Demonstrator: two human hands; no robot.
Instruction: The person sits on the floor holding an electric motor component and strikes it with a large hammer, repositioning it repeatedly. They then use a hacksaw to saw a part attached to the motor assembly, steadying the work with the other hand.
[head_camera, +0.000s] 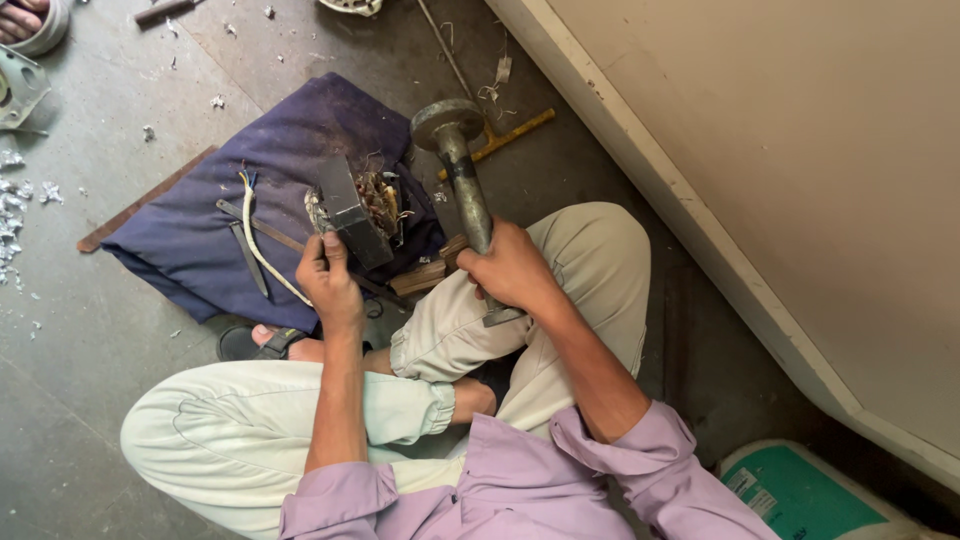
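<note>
Down on the floor (90, 420): sitting cross-legged, both hands busy over a blue cloth (200, 215).
Left hand (330, 285): closed tight round a dark metal block (345, 205), fingers wrapped on its near end, holding it tipped up on the cloth.
Block: dark and boxy, with a tangle of brown wire (380, 200) poking out of its far side; touching the cloth, just beside the right knee.
Right hand (510, 268): closed round the shaft of a heavy grey hammer (460, 160), grip low on the shaft, head up and just beside the block.
Hammer head: round and flat, lifted above the cloth, not touching the block.
Wood bits (425, 275): small brown pieces stacked under the block's near side, close to the right hand.
On the cloth: a white cable (255, 245) with coloured ends, and thin flat metal strips (248, 258) lying near the left hand.
Further off: a yellow-handled tool (510, 135) behind the hammer, metal scraps on the floor, a pale wall to the right, a green and white bag (790, 495) by the right elbow.
Step in hand: most likely knocking the wire out of the block, hammer raised for a hit.
Next move needs: block held still, fingers kept off the spot to be hit, a straight swing down.
</note>
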